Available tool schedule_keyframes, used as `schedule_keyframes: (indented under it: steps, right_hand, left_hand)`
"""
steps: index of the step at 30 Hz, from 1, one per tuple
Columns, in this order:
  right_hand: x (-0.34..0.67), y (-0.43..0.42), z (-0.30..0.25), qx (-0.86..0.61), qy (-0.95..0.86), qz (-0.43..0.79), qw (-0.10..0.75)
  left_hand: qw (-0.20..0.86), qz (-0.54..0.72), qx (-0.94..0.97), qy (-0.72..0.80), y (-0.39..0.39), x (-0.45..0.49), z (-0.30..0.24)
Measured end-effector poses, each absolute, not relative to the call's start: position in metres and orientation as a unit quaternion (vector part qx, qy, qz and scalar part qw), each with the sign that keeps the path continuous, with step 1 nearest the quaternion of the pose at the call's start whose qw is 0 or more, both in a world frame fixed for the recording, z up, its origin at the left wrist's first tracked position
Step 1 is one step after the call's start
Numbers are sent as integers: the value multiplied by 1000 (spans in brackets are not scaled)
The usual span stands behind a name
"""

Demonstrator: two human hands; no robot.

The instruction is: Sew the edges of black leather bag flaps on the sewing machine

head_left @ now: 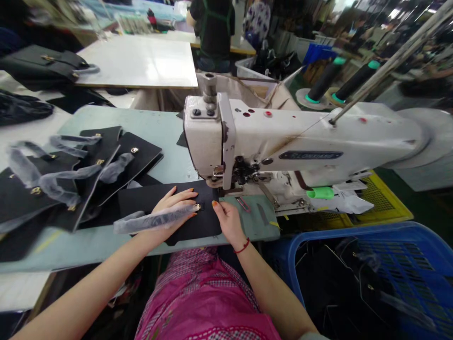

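A black bag panel [166,189] lies on the pale green sewing table [155,127], its right end under the foot of a white sewing machine [283,141]. My left hand [175,203] lies flat on the panel with fingers spread, over a plastic-wrapped strap [148,222] and beside a gold metal fitting [197,207]. My right hand [226,219] rests on the panel's right edge close to the presser foot, fingers curled down against the material. A red string circles that wrist.
A stack of black panels with wrapped handles [71,174] sits at the left. A blue plastic crate [371,278] holding black bags stands at the lower right. Thread cones [325,80] rise behind the machine. A person in dark clothes [212,28] stands at a far table.
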State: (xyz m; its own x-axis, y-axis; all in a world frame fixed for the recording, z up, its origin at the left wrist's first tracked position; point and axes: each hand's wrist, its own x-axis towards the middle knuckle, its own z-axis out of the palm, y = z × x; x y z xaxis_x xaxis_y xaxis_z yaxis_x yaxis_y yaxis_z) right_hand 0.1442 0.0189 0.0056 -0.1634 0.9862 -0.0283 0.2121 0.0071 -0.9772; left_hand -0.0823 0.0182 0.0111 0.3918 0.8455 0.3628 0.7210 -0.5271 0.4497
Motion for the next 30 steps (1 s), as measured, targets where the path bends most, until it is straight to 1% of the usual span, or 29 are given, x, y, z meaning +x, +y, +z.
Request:
schedule_keyframes:
  steps: [5,9,17,25,30]
  right_hand:
    - [146,19,7,-508,-581,494,401]
    - [146,19,8,-507,-570,503,407]
    - [143,26,10,-511,-567,501,407]
    - [140,41,7,-527,-568,497,391]
    - [138,45,11,-525,-565,498,395]
  left_hand:
    - [73,302,819,483,16,-76,-6]
    - [63,300,835,457,19,-78,-9]
    - [93,299,826,469,23,-80,-3]
    - [122,271,826,480,38,-80,15]
    - [140,270,818,488,41,-79,23]
